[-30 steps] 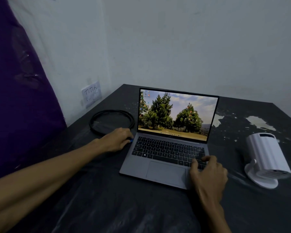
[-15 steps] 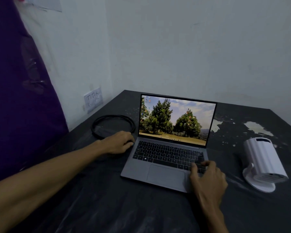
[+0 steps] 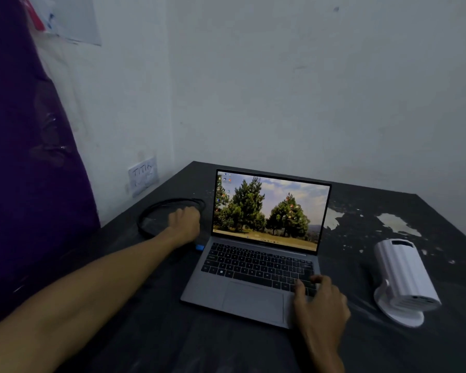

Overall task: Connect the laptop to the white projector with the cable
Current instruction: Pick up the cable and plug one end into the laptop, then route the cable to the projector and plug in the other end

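Left hand [image 3: 184, 224] has shifted back onto the black coiled cable [image 3: 156, 211], fingers curled, grip unclear; right hand [image 3: 320, 305] rests spread on the grey laptop [image 3: 253, 300].

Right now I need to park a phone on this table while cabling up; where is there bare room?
Free: the strip between the laptop and the white projector, and the near edge in front of the laptop. Crowded: left of the laptop, where the cable coil and left hand sit.
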Demonstrator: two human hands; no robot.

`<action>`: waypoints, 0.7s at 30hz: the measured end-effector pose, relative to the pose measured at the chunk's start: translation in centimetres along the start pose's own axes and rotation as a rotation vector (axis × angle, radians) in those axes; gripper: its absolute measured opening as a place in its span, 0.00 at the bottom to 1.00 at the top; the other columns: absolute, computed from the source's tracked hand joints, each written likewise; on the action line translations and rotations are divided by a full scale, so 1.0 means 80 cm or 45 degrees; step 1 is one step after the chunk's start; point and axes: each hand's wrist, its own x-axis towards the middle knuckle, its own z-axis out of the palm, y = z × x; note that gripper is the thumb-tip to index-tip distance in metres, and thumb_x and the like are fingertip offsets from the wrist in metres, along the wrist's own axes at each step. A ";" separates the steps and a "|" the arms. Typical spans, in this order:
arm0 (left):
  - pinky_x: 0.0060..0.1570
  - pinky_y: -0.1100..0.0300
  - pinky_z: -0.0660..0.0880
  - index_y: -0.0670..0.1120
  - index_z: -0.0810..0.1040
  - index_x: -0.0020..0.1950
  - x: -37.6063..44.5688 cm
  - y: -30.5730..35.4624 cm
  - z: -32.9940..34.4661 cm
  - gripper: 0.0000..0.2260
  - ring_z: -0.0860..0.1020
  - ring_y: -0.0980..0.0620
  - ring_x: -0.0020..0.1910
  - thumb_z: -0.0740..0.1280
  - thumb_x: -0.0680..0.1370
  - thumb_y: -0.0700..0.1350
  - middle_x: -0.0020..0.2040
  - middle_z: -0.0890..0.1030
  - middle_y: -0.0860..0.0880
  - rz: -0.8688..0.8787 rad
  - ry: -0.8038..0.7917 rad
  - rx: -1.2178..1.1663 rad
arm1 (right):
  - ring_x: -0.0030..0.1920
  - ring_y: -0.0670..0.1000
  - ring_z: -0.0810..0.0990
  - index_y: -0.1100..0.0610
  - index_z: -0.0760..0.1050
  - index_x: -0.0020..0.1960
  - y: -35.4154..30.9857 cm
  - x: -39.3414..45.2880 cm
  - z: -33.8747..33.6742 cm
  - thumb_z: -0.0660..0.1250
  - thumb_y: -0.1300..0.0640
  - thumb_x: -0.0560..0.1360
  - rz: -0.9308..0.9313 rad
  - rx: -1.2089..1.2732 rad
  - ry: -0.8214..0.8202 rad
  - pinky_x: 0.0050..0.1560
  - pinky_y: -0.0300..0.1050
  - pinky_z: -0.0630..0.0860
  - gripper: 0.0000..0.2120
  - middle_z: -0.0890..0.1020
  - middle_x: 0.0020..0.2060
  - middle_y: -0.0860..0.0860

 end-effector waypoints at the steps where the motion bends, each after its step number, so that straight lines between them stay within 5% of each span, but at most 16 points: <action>1: 0.54 0.47 0.76 0.38 0.75 0.64 0.001 -0.004 -0.010 0.13 0.79 0.36 0.62 0.63 0.81 0.43 0.63 0.81 0.37 -0.024 0.033 -0.051 | 0.62 0.63 0.78 0.54 0.79 0.59 0.001 0.001 0.001 0.71 0.45 0.76 -0.006 -0.002 0.002 0.66 0.61 0.71 0.17 0.84 0.55 0.57; 7: 0.49 0.50 0.73 0.39 0.75 0.57 -0.013 -0.054 -0.086 0.16 0.78 0.39 0.51 0.53 0.83 0.48 0.52 0.79 0.41 -0.313 0.320 -0.676 | 0.63 0.63 0.77 0.53 0.79 0.59 0.002 0.002 0.001 0.71 0.45 0.76 -0.030 0.001 0.010 0.66 0.62 0.70 0.16 0.83 0.56 0.59; 12: 0.46 0.51 0.73 0.45 0.79 0.49 -0.073 -0.081 -0.139 0.13 0.80 0.42 0.45 0.56 0.82 0.46 0.43 0.82 0.47 -0.427 0.503 -1.225 | 0.67 0.62 0.75 0.53 0.77 0.62 -0.006 -0.005 -0.002 0.71 0.47 0.76 -0.069 -0.016 0.023 0.70 0.64 0.66 0.17 0.81 0.61 0.58; 15: 0.44 0.53 0.73 0.46 0.77 0.43 -0.113 -0.077 -0.159 0.11 0.78 0.47 0.41 0.58 0.82 0.43 0.38 0.80 0.48 -0.413 0.560 -1.618 | 0.62 0.61 0.78 0.55 0.78 0.60 -0.022 -0.017 0.000 0.76 0.53 0.75 -0.297 0.090 0.145 0.66 0.66 0.70 0.16 0.82 0.58 0.56; 21: 0.37 0.57 0.68 0.48 0.76 0.47 -0.178 -0.042 -0.169 0.10 0.73 0.52 0.36 0.57 0.85 0.43 0.36 0.77 0.48 -0.429 0.546 -2.037 | 0.63 0.42 0.78 0.50 0.73 0.72 -0.136 -0.096 0.001 0.72 0.45 0.78 -0.876 0.532 -0.268 0.65 0.41 0.76 0.25 0.81 0.64 0.46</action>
